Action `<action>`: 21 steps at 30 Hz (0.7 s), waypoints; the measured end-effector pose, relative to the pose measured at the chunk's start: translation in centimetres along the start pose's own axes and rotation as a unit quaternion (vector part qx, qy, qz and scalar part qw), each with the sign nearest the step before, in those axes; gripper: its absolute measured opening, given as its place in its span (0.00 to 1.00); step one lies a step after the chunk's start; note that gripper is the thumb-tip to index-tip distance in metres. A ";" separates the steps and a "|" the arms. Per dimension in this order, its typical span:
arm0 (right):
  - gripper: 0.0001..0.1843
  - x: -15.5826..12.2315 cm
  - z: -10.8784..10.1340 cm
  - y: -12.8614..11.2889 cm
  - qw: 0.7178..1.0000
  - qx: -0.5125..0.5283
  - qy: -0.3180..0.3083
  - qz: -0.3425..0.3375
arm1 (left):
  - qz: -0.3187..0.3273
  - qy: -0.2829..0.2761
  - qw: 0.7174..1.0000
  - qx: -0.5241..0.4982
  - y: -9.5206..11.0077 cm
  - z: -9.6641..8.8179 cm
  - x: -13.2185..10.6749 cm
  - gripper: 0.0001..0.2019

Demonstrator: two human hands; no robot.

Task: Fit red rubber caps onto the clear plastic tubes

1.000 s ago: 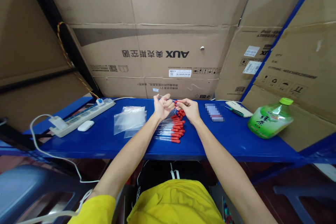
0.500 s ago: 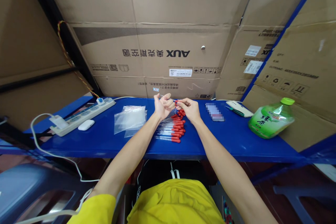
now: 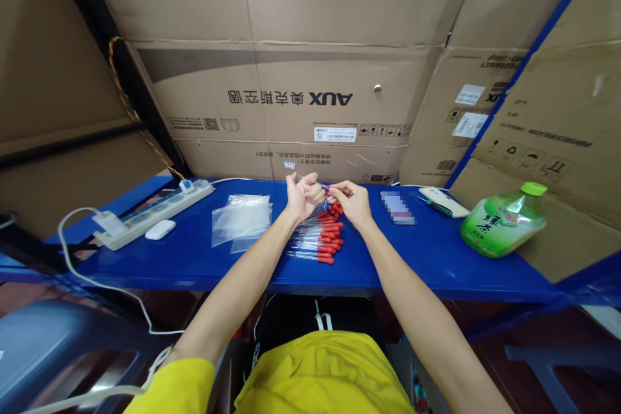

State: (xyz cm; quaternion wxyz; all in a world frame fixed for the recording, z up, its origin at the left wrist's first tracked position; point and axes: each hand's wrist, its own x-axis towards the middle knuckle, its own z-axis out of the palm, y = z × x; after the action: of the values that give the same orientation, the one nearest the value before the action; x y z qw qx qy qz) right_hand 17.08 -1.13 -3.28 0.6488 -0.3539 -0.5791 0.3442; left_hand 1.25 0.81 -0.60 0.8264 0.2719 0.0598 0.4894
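Several droppers (image 3: pixel 315 239) with clear, thin tubes and red rubber bulbs lie side by side in a pile at the middle of the blue table (image 3: pixel 388 265). Above the far end of this pile, my left hand (image 3: pixel 305 197) is turned palm up, its fingers curled round the clear tube of one dropper. The thin tip pokes out past the thumb. My right hand (image 3: pixel 353 200) pinches the red bulb end of that same dropper between thumb and fingertips, close beside my left hand. Clear plastic bags (image 3: pixel 242 220) lie flat to the left of the pile.
On the left are a white power strip (image 3: pixel 160 213) with plugs and a small white case (image 3: pixel 160 229). To the right lie a phone (image 3: pixel 398 207), partly blurred, and a green-handled tool (image 3: pixel 439 207); a green bottle (image 3: pixel 504 220) stands farther right. Cardboard panels (image 3: pixel 291 65) wall the back.
Both hands keep almost the same place and grip on the dropper. The whole view has shifted very slightly.
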 end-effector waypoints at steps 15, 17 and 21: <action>0.19 -0.6 -0.5 -0.6 0.975 -0.174 -0.122 -0.065 | 0.004 0.008 1.000 -0.008 0.9 0.5 0.0 0.26; 0.20 -0.7 -0.5 -0.8 0.970 -0.196 -0.122 -0.081 | 0.000 0.003 1.000 -0.001 0.9 0.4 0.0 0.26; 0.20 -0.8 -0.4 -1.2 0.960 -0.232 -0.107 -0.113 | -0.004 0.003 1.000 -0.003 0.7 0.3 -0.1 0.26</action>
State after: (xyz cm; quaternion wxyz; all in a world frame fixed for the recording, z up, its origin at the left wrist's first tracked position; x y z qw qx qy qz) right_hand 17.47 -2.47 -2.74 0.5176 -0.3881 -0.7455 0.1604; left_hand 0.75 0.90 -0.02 0.8291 0.2676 0.0614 0.4870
